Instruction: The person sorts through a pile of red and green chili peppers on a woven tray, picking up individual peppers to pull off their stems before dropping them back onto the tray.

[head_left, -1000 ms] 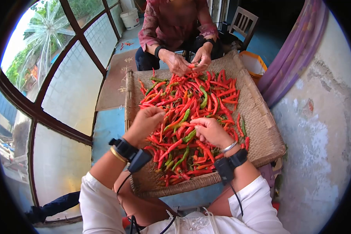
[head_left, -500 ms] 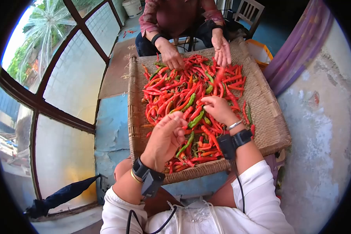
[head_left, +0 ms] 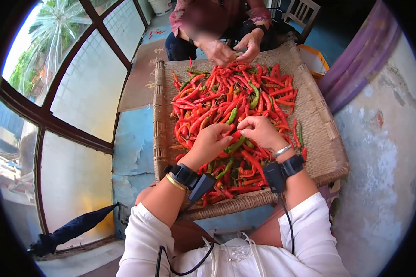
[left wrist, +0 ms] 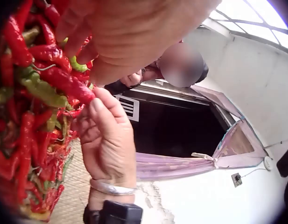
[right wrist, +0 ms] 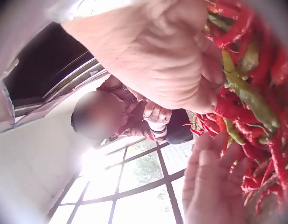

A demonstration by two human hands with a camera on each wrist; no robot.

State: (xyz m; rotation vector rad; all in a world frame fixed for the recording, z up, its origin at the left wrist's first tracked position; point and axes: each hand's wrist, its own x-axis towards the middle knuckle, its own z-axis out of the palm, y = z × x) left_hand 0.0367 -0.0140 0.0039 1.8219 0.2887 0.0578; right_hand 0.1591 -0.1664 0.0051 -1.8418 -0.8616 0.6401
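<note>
A broad heap of chili peppers (head_left: pixel 203 104), mostly red with some green, lies on a woven tray (head_left: pixel 316 138). My right hand (head_left: pixel 262 131) pinches one end of a red chili pepper (left wrist: pixel 69 84) between thumb and fingers, as the left wrist view shows. Its green stem end points toward the heap. Beside it, my left hand (head_left: pixel 210 145) hovers over the peppers; in the right wrist view its fingers (right wrist: pixel 193 163) are loosely extended. Across the tray, another person's hands (head_left: pixel 249 46) meet over the far edge of the heap around something small.
Framed windows (head_left: pixel 81 87) run along the left, with a dark folded umbrella (head_left: pixel 74 228) below. A purple curtain (head_left: pixel 356 60) and a peeling wall (head_left: pixel 370 157) are on the right. Behind stand a chair (head_left: pixel 302 16) and a yellow-edged box (head_left: pixel 312 62).
My left hand drew back, then came forward beside the right hand. A red pepper fell blurred from the other person's open hand half a second ago; their hands are together again.
</note>
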